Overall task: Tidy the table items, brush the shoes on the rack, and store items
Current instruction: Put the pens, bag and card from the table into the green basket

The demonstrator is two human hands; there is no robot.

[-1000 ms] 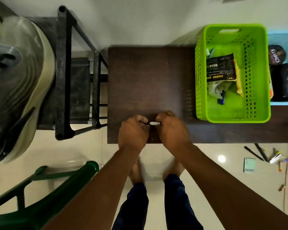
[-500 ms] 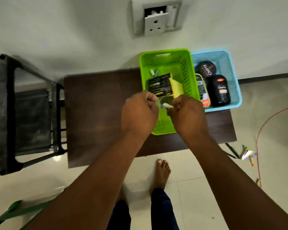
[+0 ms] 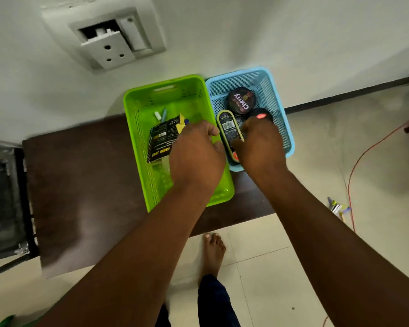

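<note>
My left hand point(image 3: 196, 156) hovers over the green basket point(image 3: 137, 128), fingers curled downward; what they hold is hidden. The basket holds a black packet point(image 3: 162, 140) and small pens point(image 3: 160, 114). My right hand point(image 3: 260, 147) is inside the blue basket point(image 3: 279, 107), its thumb against an oval black polish case point(image 3: 229, 131) that stands on edge, its fingers bent down by a black bottle with a red cap point(image 3: 261, 115). A round Cherry polish tin point(image 3: 241, 101) lies behind. The small white piece seen earlier is out of sight.
Both baskets stand side by side on a dark brown table point(image 3: 85, 185) against the white wall. A black shoe rack point(image 3: 5, 204) is at the left. An orange cable point(image 3: 368, 149) and loose pens point(image 3: 338, 207) lie on the tiled floor at the right.
Both hands, which pinched a small white piece together near the table's front, moved over the baskets and parted: left over the green one, right into the blue one. The view swung right.
</note>
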